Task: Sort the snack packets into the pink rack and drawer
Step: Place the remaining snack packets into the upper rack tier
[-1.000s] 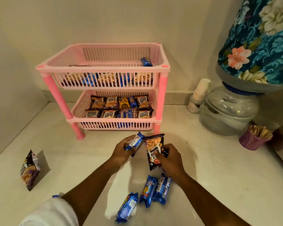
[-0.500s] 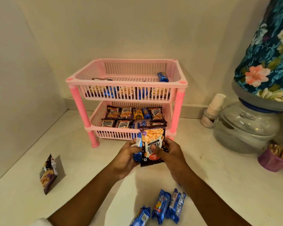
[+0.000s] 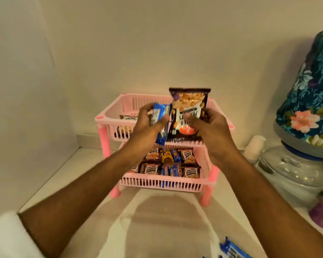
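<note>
I have the salted peanuts packet [image 3: 187, 113] pinched at its lower right edge in my right hand [image 3: 213, 131], fingers closed on it and the packet standing upright with its printed face toward me, so I can read what it is before choosing a tier. It is raised in front of the top basket [image 3: 108, 118] of the pink rack [image 3: 203, 183], over the basket's near rim, because that basket already shows a salted peanuts pack [image 3: 128, 118] at its left end and I judge this one belongs with it. My left hand [image 3: 147, 127] is closed around a blue biscuit packet [image 3: 161, 123], held just beside the peanuts and touching its left edge; I keep the two kinds in separate hands so each can drop where it fits. The lower basket [image 3: 162, 183] is nearly full, peanut packs and blue and yellow ones laid in rows, which leaves less room there. More blue packets [image 3: 231, 248] lie on the white counter [image 3: 157, 229] at the near right, not yet sorted. To the far right stand a stack of paper cups [image 3: 254, 148] and a water dispenser [image 3: 291, 174] with a floral cover [image 3: 313, 99], well clear of my reach path. No drawer shows in this view
</note>
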The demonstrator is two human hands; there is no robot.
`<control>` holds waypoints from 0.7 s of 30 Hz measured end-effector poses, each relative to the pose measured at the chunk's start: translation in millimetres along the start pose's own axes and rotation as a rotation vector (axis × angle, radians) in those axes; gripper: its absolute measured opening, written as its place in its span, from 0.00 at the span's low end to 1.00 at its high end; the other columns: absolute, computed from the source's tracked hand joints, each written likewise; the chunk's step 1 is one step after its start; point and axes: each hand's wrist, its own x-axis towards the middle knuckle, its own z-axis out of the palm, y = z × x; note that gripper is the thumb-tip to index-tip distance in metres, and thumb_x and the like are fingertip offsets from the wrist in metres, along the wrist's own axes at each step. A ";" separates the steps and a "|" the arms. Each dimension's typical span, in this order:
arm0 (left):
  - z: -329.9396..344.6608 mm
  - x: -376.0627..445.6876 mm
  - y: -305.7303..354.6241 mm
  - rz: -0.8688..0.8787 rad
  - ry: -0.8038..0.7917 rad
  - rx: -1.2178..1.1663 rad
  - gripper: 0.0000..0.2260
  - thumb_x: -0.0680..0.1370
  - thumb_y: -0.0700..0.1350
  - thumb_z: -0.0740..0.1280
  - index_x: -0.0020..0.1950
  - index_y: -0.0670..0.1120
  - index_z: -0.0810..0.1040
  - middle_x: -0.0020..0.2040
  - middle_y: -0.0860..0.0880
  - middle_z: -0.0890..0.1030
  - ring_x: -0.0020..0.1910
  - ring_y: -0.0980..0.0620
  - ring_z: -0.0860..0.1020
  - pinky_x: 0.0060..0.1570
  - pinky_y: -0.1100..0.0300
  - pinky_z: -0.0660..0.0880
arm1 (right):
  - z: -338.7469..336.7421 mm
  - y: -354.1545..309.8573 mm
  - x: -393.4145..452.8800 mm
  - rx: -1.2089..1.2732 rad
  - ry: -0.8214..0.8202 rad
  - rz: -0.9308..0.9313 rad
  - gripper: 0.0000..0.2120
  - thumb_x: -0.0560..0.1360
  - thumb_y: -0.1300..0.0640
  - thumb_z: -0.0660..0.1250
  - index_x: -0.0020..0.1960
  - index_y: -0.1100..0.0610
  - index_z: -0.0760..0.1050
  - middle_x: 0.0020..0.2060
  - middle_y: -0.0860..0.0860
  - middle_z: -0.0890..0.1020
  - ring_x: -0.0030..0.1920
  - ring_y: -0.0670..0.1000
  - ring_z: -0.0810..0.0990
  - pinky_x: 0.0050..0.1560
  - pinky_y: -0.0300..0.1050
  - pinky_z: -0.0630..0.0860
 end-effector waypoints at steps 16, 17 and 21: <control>-4.0 203.9 -17.8 -0.292 -0.153 0.532 0.19 0.82 0.46 0.62 0.70 0.43 0.62 0.53 0.40 0.74 0.45 0.45 0.76 0.43 0.52 0.74 | 12.2 24.7 206.9 -0.740 0.129 0.281 0.24 0.71 0.58 0.78 0.58 0.64 0.69 0.49 0.58 0.81 0.44 0.55 0.84 0.42 0.50 0.83; -2.7 211.8 -23.7 -0.295 -0.156 0.526 0.21 0.82 0.45 0.61 0.73 0.46 0.59 0.50 0.42 0.74 0.42 0.46 0.75 0.40 0.53 0.74 | 14.9 28.2 212.6 -0.778 0.113 0.292 0.29 0.73 0.59 0.76 0.65 0.66 0.63 0.52 0.60 0.80 0.48 0.57 0.84 0.44 0.52 0.84; 1.6 237.4 -41.3 -0.309 -0.239 0.591 0.14 0.83 0.43 0.57 0.69 0.49 0.66 0.48 0.43 0.73 0.35 0.50 0.71 0.32 0.58 0.67 | 19.6 45.1 234.8 -0.964 0.027 0.293 0.37 0.79 0.61 0.66 0.77 0.70 0.46 0.62 0.63 0.76 0.60 0.60 0.80 0.57 0.54 0.80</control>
